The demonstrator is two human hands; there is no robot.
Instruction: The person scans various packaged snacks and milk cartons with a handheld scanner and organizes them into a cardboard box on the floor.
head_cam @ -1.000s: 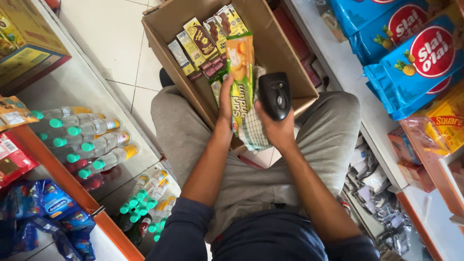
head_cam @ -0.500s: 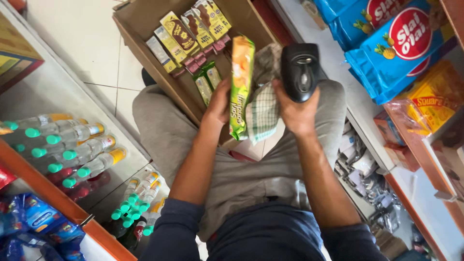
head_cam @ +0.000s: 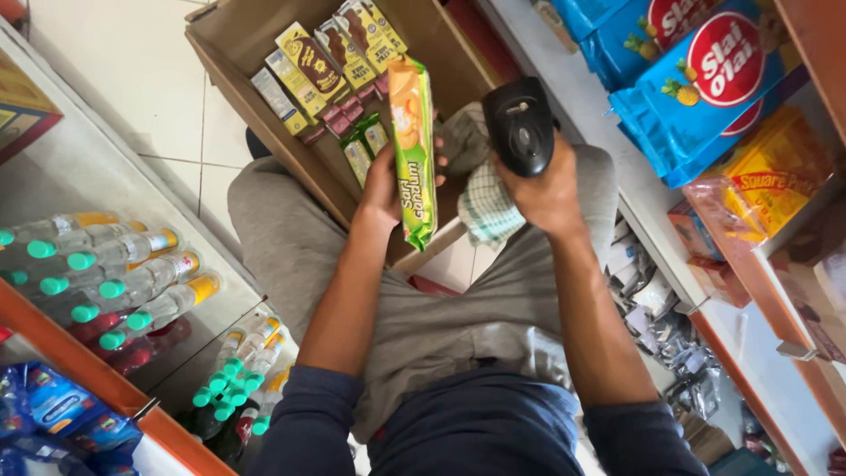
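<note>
My left hand (head_cam: 383, 189) grips a long green and orange biscuit pack (head_cam: 412, 150), held upright over my lap. My right hand (head_cam: 546, 189) holds a black handheld scanner (head_cam: 520, 123) beside the pack, and a green-checked cloth (head_cam: 483, 207) is pinched under the same hand. Both hands hover above an open cardboard box (head_cam: 229, 44) that rests against my knees. Inside the box lie several yellow and brown snack packs (head_cam: 308, 62) in a row and two small green packs (head_cam: 363, 150).
A glass-fronted cabinet on the left holds rows of bottles with green caps (head_cam: 106, 264). Shelves on the right carry large blue snack bags (head_cam: 705, 79) and an orange bag (head_cam: 767, 185). White floor tiles (head_cam: 115, 79) lie beyond the box.
Both hands have lifted slightly, keeping the biscuit pack and scanner side by side. The view has shifted, so the box sits further left and up.
</note>
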